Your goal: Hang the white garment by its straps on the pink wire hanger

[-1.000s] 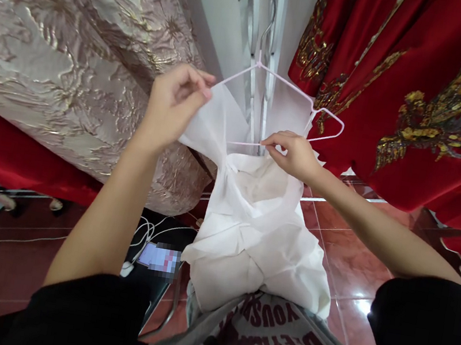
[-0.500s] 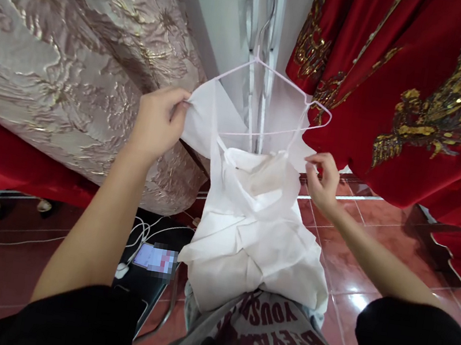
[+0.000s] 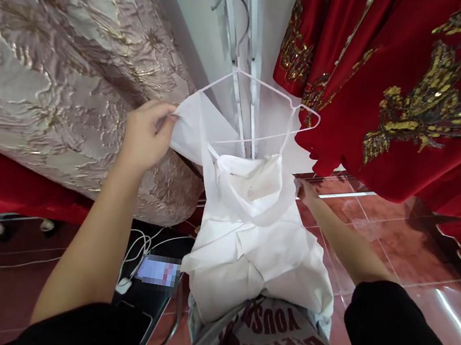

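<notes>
Pinches sheer sleeve [image 3: 191,131] of white dress [image 3: 240,250] in left hand [image 3: 148,135]. Has right hand [image 3: 307,193] at opposite edge; cannot tell grip.

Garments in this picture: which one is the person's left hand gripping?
The white garment on the pale hanger: the left hand pinches its sheer edge. The pale textured garment and red sequinned garment hang to either side, ungripped.

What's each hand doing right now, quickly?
Left hand: closed, pinching the sheer white fabric sleeve.
Right hand: partly hidden beside the white, folded-fabric garment; open or closed cannot be told.
</notes>
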The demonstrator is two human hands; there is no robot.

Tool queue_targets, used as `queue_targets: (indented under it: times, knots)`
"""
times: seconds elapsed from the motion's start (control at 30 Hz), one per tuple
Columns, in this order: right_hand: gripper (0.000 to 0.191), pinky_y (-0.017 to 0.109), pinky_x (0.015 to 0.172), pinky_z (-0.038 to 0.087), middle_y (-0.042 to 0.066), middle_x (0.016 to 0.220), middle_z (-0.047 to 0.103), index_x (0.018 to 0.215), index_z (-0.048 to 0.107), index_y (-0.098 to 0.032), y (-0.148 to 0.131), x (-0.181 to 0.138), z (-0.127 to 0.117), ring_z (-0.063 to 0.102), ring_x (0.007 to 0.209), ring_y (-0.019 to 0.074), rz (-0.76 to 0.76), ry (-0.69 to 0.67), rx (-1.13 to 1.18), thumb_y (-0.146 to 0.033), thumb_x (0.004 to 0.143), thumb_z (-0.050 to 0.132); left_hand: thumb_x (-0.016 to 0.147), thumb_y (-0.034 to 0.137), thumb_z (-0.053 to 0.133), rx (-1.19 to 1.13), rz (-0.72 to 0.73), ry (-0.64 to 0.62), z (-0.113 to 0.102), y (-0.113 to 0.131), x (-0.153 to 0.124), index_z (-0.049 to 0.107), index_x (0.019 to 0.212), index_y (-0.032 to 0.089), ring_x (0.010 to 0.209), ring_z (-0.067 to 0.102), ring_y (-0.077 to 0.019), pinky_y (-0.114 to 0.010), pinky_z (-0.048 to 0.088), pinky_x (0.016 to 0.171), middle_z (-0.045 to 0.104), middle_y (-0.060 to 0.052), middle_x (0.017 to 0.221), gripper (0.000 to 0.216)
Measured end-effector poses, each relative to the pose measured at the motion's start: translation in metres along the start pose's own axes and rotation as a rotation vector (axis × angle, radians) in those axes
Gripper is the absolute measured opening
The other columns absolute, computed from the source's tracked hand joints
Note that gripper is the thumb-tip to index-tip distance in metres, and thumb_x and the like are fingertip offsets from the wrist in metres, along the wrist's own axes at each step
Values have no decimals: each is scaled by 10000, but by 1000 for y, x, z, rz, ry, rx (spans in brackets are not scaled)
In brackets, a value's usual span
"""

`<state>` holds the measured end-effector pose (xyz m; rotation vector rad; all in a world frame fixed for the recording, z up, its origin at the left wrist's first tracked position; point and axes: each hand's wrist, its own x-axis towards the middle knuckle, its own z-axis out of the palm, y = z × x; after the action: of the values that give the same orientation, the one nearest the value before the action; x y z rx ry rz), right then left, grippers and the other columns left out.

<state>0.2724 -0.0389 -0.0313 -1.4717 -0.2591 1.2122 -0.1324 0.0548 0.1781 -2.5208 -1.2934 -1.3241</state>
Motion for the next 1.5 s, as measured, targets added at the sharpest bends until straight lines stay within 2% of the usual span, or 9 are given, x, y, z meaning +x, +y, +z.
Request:
queue_targets:
  times: [0.13, 0.3, 0.4, 0.67, 0.8, 1.03, 1.2, 1.37, 1.5]
  knots:
    - [95, 241, 744, 591, 33, 960, 693, 996, 652, -179, -26, -14, -5, 644, 829, 125, -65, -8, 117, -251, 1037, 605, 856, 351, 687, -18, 35, 58, 0, -11, -2, 769, 1079, 243, 979, 659, -242, -424, 569, 931, 744, -38, 1055, 262]
    - [339, 214, 538, 450, -42, 749, 575, 780, 537, -229, -58, -71, -12, 519, 629, 102, -265, -251, 139, -382, 819, 837, 842, 478, 793, -64, 296, 394, 7, 9, -7, 735, 1238, 206, 1233, 615, -333, -568, 501, 1113, 669, -124, 1278, 484]
    - [464, 224, 559, 424, -44, 697, 485, 705, 509, -220, -73, -103, -7, 456, 617, 97, -535, -460, -1, -483, 758, 888, 943, 473, 718, -98, 387, 397, 13, 52, -13, 738, 1135, 230, 1145, 646, -307, -552, 530, 1054, 701, -105, 1171, 310]
    - [316, 463, 1067, 512, 62, 1139, 611, 707, 700, -237, -87, -155, 19, 600, 1154, 248, -1205, -521, -389, -467, 902, 795, 1035, 417, 641, -498, 232, -558, 39, 145, -37, 738, 1202, 200, 1198, 706, -265, -430, 539, 1097, 754, -98, 1281, 291]
    - [275, 507, 1150, 467, 71, 1164, 632, 733, 730, -247, -84, -168, 34, 579, 1243, 276, -1299, -518, -450, -427, 938, 763, 867, 331, 839, -608, 159, -737, 69, 162, -52, 616, 1424, 204, 1333, 648, -331, -463, 514, 1142, 669, -135, 1469, 613]
    - [271, 389, 949, 540, 44, 943, 670, 898, 739, -253, -75, -162, 34, 633, 985, 209, -1092, -590, -403, -500, 996, 686, 918, 136, 533, -919, -210, -540, 114, 180, -74, 683, 1212, 152, 972, 726, -237, -364, 576, 902, 756, -74, 990, 331]
    - [232, 301, 691, 523, -9, 944, 619, 1054, 621, -311, -56, -145, 25, 587, 764, 156, -722, -454, 28, -503, 951, 703, 840, 164, 494, -1297, -514, -535, 110, 175, -67, 714, 1184, 160, 620, 583, -126, -314, 587, 775, 538, 39, 680, 408]
    - [374, 363, 883, 570, 1, 1005, 724, 1100, 589, -298, -32, -147, 35, 686, 973, 210, -407, -643, 119, -414, 813, 801, 858, 230, 646, -1274, -666, -357, 122, 178, -76, 581, 1068, 193, 778, 634, -130, -287, 573, 804, 593, 24, 823, 224]
    - [386, 421, 1047, 541, 9, 1082, 774, 1100, 562, -297, -24, -159, 47, 701, 1136, 235, -399, -674, 126, -418, 818, 796, 817, 247, 847, -1153, -680, -213, 137, 179, -84, 467, 1187, 259, 814, 653, -144, -315, 555, 839, 575, 43, 875, 530]
